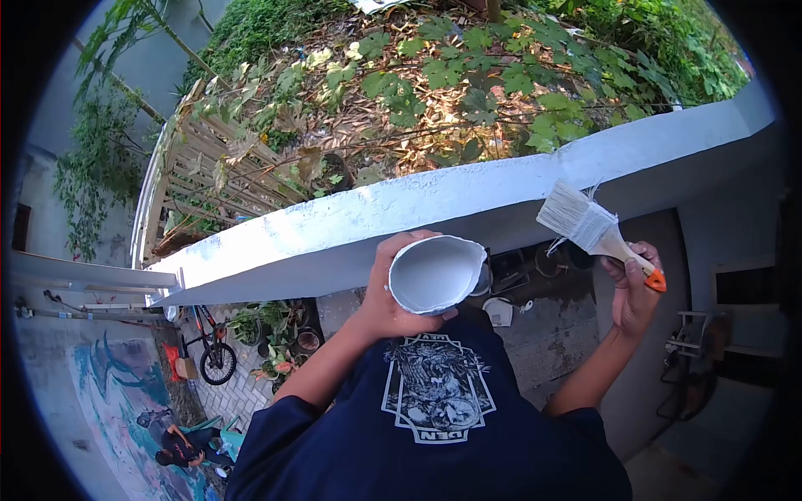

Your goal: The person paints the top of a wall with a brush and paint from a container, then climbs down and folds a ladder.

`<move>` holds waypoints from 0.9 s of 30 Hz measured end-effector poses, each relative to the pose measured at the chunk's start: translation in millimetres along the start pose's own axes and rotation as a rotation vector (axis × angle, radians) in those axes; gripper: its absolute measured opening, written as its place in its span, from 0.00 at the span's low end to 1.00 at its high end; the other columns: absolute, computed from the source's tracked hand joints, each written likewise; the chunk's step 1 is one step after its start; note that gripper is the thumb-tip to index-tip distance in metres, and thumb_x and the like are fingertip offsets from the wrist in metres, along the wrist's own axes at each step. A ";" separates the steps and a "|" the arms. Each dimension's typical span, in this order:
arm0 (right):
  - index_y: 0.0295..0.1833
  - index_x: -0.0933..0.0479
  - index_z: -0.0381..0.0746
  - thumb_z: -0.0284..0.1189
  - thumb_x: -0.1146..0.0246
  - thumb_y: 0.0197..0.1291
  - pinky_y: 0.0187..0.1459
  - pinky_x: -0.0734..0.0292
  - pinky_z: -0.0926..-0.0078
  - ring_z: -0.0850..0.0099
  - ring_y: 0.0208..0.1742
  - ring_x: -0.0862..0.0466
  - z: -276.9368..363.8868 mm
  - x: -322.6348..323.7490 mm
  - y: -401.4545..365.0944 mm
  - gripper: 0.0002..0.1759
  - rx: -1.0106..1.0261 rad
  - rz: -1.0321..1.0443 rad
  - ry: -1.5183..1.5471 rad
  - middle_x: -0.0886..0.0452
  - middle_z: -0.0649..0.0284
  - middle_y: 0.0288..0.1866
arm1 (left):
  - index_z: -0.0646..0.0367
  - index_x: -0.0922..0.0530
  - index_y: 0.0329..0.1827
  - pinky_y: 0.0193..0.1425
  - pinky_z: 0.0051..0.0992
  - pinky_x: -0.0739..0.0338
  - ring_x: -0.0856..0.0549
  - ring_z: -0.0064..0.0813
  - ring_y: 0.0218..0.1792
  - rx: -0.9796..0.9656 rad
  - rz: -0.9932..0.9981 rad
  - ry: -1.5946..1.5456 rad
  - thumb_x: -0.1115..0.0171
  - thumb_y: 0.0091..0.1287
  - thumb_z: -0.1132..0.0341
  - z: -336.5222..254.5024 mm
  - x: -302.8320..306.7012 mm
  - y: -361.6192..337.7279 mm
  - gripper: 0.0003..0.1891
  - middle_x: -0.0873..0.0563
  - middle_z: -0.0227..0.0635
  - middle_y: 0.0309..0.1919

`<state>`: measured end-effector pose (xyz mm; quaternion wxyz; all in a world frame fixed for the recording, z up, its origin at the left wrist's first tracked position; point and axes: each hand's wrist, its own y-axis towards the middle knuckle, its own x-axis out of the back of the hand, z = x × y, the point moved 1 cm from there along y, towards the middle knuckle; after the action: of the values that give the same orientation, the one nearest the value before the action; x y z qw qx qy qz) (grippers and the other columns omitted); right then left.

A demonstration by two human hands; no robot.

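Our right hand [632, 288], the nearer one, is gripping the brush [600, 231] by its handle. From that grip the brush runs up and leftward, its long axis aslant, bristles pointing toward the white wall [418, 198]; we cannot tell whether they touch it. Our left hand [376, 305] is closed round the paint container [436, 274], mouth facing us, just below the wall's top.
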<state>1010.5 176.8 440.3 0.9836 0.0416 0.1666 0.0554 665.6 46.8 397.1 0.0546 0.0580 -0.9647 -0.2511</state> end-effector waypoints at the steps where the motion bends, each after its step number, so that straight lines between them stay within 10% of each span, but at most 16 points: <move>1: 0.54 0.27 0.32 0.26 0.33 0.65 0.50 0.11 0.65 0.62 0.47 0.12 14.7 -6.7 1.3 0.16 0.135 0.015 -0.073 0.19 0.57 0.45 | 0.57 0.40 0.71 0.68 0.39 0.27 0.23 0.41 0.66 -0.009 0.006 0.010 0.16 0.43 0.68 1.4 -0.2 0.3 0.51 0.26 0.47 0.65; 5: 0.48 0.22 0.33 0.34 0.25 0.56 0.43 0.12 0.68 0.63 0.40 0.12 72.6 -47.1 7.8 0.21 0.546 0.330 -0.266 0.18 0.56 0.39 | 0.57 0.39 0.71 0.67 0.39 0.26 0.21 0.41 0.64 -0.017 0.048 0.041 0.17 0.43 0.67 -4.9 -1.5 4.1 0.50 0.24 0.47 0.64; 13: 0.38 0.17 0.35 0.26 0.22 0.47 0.34 0.18 0.73 0.68 0.31 0.12 130.5 -164.0 16.7 0.13 0.545 0.888 -0.571 0.12 0.58 0.34 | 0.59 0.35 0.69 0.67 0.36 0.26 0.20 0.37 0.62 0.089 0.120 -0.045 0.18 0.42 0.65 -17.4 -4.0 9.2 0.48 0.22 0.44 0.61; 27: 0.39 0.16 0.39 0.26 0.24 0.51 0.31 0.22 0.71 0.60 0.30 0.14 126.0 -227.1 16.6 0.10 0.505 1.240 -0.878 0.14 0.60 0.32 | 0.56 0.39 0.72 0.69 0.38 0.28 0.22 0.34 0.64 0.083 0.193 -0.044 0.16 0.41 0.66 -22.4 0.9 11.8 0.53 0.24 0.40 0.62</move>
<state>837.8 157.4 633.9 0.7104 0.3660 -0.2817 0.5311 666.7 46.1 422.3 0.0549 -0.0384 -0.9763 -0.2056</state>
